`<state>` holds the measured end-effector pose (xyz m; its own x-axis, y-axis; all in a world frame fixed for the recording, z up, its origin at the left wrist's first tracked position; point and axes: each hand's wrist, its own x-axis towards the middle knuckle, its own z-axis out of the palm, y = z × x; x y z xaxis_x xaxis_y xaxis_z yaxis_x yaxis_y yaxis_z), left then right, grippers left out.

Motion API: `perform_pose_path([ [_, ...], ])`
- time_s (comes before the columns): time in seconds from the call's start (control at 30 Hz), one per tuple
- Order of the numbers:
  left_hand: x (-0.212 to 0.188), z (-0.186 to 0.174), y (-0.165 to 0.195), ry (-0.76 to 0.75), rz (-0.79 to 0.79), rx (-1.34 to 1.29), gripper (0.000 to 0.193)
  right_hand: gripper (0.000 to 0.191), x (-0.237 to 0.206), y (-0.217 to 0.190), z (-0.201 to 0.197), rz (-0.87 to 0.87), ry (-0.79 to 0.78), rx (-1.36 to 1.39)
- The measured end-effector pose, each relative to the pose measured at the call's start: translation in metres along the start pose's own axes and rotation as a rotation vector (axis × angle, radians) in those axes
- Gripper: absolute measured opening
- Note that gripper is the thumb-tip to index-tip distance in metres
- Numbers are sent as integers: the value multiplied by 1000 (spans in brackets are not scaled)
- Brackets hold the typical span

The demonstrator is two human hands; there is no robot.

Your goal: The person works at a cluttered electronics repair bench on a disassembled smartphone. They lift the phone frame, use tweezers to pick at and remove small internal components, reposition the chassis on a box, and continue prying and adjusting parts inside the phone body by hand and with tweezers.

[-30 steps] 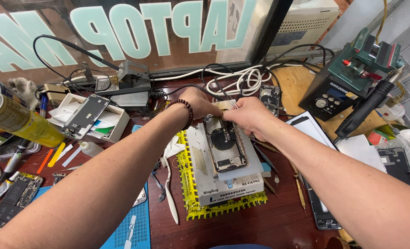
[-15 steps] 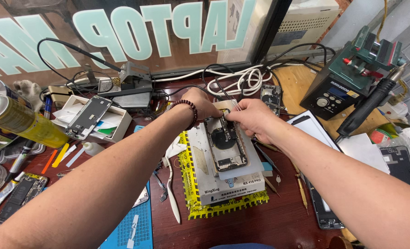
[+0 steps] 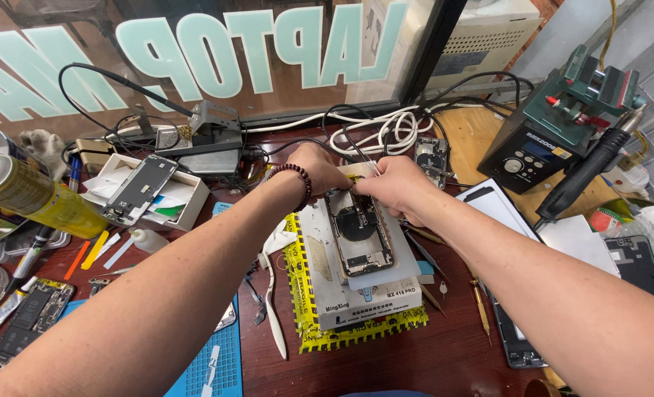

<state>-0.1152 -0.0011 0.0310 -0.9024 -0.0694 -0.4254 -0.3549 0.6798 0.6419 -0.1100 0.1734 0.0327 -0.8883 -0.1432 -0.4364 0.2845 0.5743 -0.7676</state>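
- The left hand (image 3: 316, 167) and the right hand (image 3: 393, 187) meet at the far end of an opened phone (image 3: 358, 231), which lies face down with its dark inner parts and a round coil showing
- The phone rests on a pale grey heating pad (image 3: 327, 257), and that pad sits on a yellow mat (image 3: 301, 309) in the middle of the dark red tabletop (image 3: 444, 360)
- Left grip: fingers curled down onto the phone's top edge, pressing there; whether they pinch anything I cannot tell, as the fingertips are hidden behind the knuckles
- A dark bead bracelet (image 3: 297, 184) circles the left wrist
- Right grip: fingers closed tight around a thin metal tool (image 3: 372, 167), whose tip points up and away at the phone's top edge
- To the left, a white box (image 3: 187, 198) holds another phone frame (image 3: 139, 189), tilted on its rim
- A yellow spray can (image 3: 33, 195) lies at the far left edge, near a small white dropper bottle (image 3: 149, 240)
- A blue work mat (image 3: 217, 360) lies near the front edge, with a white plastic pry tool (image 3: 274, 312) just beside the yellow mat
- On the right stands a dark green rework station (image 3: 555, 129) with a black handpiece (image 3: 584, 173) leaning against it
- A coil of white cable (image 3: 386, 132) lies behind the hands
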Motion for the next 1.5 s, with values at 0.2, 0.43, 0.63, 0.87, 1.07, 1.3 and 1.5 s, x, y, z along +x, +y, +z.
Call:
perform_pose_path([
  [0.2,0,2,-1,12,14,9,36,22,8,5,-3,36,-71,20],
  [0.43,8,3,-7,-55,-8,-101,28,25,14,4,-11,90,-124,111],
  [0.63,8,2,-7,-63,-23,-130,24,19,2,-7,-4,17,-29,-12],
  [0.87,8,2,-8,-55,3,-150,24,19,-1,-13,-2,-67,1,-212],
  [1.07,9,-2,-11,-102,7,-138,24,22,7,-10,-17,71,-197,-79],
  [1.3,-6,4,-20,41,71,-209,30,25,9,-7,-12,55,-126,-116],
  [1.5,-48,37,-36,201,34,-238,26,27,8,-1,-14,14,-166,-31],
])
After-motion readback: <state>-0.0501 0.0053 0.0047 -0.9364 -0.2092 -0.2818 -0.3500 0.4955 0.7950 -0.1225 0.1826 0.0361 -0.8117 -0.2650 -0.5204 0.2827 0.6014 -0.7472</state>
